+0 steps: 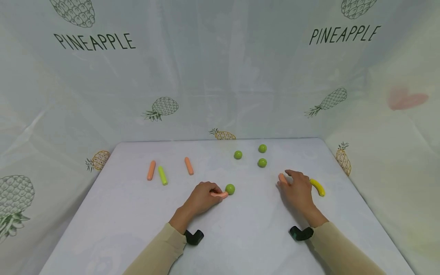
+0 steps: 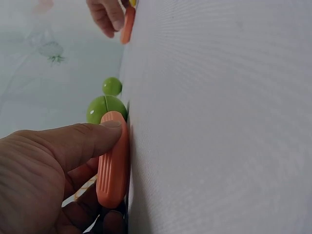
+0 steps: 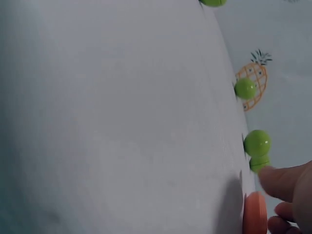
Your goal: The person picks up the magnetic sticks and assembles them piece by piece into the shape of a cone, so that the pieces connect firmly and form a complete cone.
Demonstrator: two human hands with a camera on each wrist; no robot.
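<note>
My left hand (image 1: 205, 197) pinches an orange, ridged, round-ended toy stick (image 2: 111, 165) between its thumb and fingers, low over the table. The stick's far end is right beside a green ball (image 1: 230, 189) with a seam. On the right, my right hand (image 1: 298, 190) reaches over another orange stick (image 1: 283, 178) lying on the table. Its thumb and fingers are spread about that stick; the right wrist view shows the thumb apart from it. Beside the back of the right hand lies a yellow toy banana (image 1: 317, 187).
Several green balls, one of them nearest the hands' side (image 1: 262, 162), lie toward the back. At the left are two orange sticks, one upright-lying (image 1: 151, 170) and one slanted (image 1: 189, 166), and a yellow-green stick (image 1: 163, 175). A pineapple-print curtain (image 1: 220, 76) borders the white table (image 1: 240, 236).
</note>
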